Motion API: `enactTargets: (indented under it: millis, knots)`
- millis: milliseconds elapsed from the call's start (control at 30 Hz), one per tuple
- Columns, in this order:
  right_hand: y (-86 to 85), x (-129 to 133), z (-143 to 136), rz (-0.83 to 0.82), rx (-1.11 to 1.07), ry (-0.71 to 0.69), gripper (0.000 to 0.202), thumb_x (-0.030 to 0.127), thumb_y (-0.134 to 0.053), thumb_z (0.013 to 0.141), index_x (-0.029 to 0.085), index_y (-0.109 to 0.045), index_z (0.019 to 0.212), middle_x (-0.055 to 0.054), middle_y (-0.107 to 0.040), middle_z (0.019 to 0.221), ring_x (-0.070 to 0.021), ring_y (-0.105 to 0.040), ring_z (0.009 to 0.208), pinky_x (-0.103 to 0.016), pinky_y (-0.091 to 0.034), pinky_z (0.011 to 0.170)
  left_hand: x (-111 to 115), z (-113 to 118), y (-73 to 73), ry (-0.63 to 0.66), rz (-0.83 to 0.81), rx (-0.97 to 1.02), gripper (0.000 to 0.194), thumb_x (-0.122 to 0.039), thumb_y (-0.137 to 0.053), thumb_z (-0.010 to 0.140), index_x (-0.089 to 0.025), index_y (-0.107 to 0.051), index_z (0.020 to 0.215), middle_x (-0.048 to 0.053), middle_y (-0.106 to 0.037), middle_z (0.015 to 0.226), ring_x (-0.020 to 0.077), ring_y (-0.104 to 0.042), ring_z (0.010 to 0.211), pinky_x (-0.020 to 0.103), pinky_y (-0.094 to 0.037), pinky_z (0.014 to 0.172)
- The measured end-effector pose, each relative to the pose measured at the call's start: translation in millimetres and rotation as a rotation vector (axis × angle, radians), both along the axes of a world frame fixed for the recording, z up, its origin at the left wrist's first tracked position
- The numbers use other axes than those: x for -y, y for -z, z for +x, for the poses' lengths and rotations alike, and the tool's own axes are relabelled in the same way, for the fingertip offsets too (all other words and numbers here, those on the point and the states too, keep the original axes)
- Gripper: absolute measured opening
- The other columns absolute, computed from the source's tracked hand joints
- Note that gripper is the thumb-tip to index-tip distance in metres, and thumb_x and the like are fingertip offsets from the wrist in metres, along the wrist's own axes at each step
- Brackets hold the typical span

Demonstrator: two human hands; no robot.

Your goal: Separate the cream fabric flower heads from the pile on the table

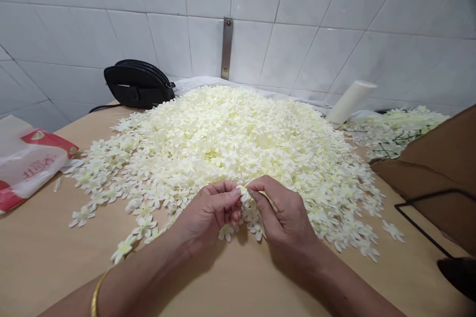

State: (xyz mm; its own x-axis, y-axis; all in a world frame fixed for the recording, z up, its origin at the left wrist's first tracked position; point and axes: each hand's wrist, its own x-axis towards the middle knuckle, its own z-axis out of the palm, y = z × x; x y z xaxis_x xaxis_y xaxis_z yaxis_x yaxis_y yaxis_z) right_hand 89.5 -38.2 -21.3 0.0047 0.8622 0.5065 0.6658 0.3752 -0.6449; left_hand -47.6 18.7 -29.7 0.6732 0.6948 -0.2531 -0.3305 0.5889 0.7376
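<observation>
A large heap of pale cream artificial flower petals (238,133) covers the middle of the table. At its front edge my left hand (213,205) pinches a small white fabric flower (244,194) between thumb and fingers. My right hand (280,208) meets it from the other side, its thumb and forefinger closed on the same flower. The fingertips hide part of this flower. Several loose blossoms lie just under and beside both hands, and a few are scattered to the left near my forearm.
A black bag (137,84) stands back left against the tiled wall. Left lies a red and white plastic bag (35,161). A white roll (351,103) leans at back right, near more blossoms with dark stems (401,129). Brown cardboard (435,173) and a black wire frame (424,230) occupy the right.
</observation>
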Motion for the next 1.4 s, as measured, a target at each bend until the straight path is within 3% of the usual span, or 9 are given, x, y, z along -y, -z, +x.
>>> enactTargets:
  millis: [300,500,700,933,1100,1233,1400]
  knots:
    - [0.9,-1,-3,-0.168,-0.183,0.083,0.019,0.024,-0.038,0.088,0.018,-0.048,0.073,0.004,-0.047,0.059,-0.0091,-0.043,0.052,-0.021,-0.035,0.050,0,0,-5.3,0.018,-0.012,-0.004,0.016,-0.019,-0.067,0.067,-0.012,-0.054,0.063,0.000,-0.052,0.053,0.0064,-0.046,0.044,0.016,-0.038,0.043]
    - [2.9,1,-7,0.079,0.042,0.105,0.016,0.018,-0.038,0.085,0.018,-0.050,0.076,-0.002,-0.051,0.068,-0.0132,-0.047,0.063,-0.025,-0.036,0.059,0,-1,-3.2,0.025,0.051,-0.040,0.021,-0.022,-0.072,0.065,-0.014,-0.053,0.066,-0.002,-0.052,0.050,0.0065,-0.047,0.043,0.016,-0.038,0.043]
    - [-5.0,3,-12,-0.198,-0.304,0.105,0.020,0.026,-0.039,0.087,0.019,-0.047,0.071,0.002,-0.046,0.060,-0.0107,-0.042,0.055,-0.024,-0.035,0.054,0,0,-5.2,0.025,0.052,-0.045,0.024,-0.023,-0.073,0.064,-0.014,-0.051,0.064,-0.002,-0.051,0.048,0.0060,-0.044,0.042,0.016,-0.036,0.042]
    - [-2.2,1,-11,-0.113,-0.324,0.114,0.018,0.027,-0.043,0.086,0.018,-0.053,0.074,0.001,-0.050,0.065,-0.0109,-0.046,0.059,-0.024,-0.036,0.057,0,0,-4.8,0.028,0.063,-0.007,0.019,-0.024,-0.068,0.070,-0.014,-0.052,0.067,-0.002,-0.052,0.052,0.0066,-0.047,0.044,0.016,-0.037,0.044]
    - [-4.1,0,-6,-0.188,-0.492,0.018,0.023,0.032,-0.040,0.088,0.019,-0.059,0.093,-0.003,-0.060,0.085,-0.0149,-0.055,0.082,-0.025,-0.042,0.071,-1,-3,-5.8,0.023,0.125,0.008,0.013,-0.019,-0.066,0.070,-0.016,-0.053,0.072,-0.003,-0.050,0.053,0.0066,-0.046,0.047,0.016,-0.035,0.047]
    - [-5.8,0,-2,-0.319,-0.493,-0.134,0.023,0.033,-0.043,0.087,0.019,-0.059,0.095,-0.004,-0.059,0.086,-0.0149,-0.054,0.079,-0.026,-0.042,0.069,-1,-4,-9.3,-0.015,0.263,-0.011,0.012,-0.020,-0.065,0.071,-0.015,-0.054,0.070,-0.004,-0.048,0.057,0.0063,-0.043,0.051,0.017,-0.034,0.051]
    - [-4.5,-1,0,-0.328,-0.652,-0.203,0.017,0.031,-0.053,0.082,0.021,-0.054,0.096,-0.001,-0.055,0.079,-0.0134,-0.052,0.075,-0.025,-0.042,0.067,1,-6,-9.9,-0.047,0.358,-0.086,0.007,-0.019,-0.062,0.072,-0.016,-0.056,0.073,-0.004,-0.047,0.055,0.0074,-0.041,0.052,0.019,-0.033,0.053]
